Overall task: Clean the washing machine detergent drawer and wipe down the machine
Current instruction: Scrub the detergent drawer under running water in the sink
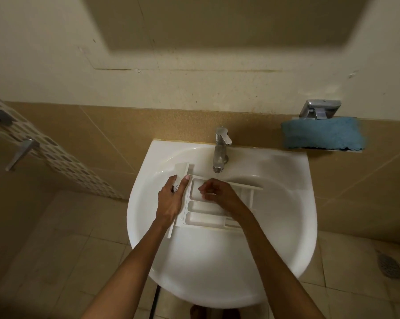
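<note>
A white detergent drawer with several long compartments lies in the white sink, below the tap. My left hand grips the drawer's front panel at its left end, thumb on top. Over the upper compartment, my right hand has its fingers curled against the drawer's inside; whether it holds anything I cannot tell. The right forearm hides the drawer's right part.
A chrome tap stands at the back of the sink, and no water shows. A blue cloth lies on a small shelf at the right under a chrome fitting. Tiled floor with a drain is at the lower right.
</note>
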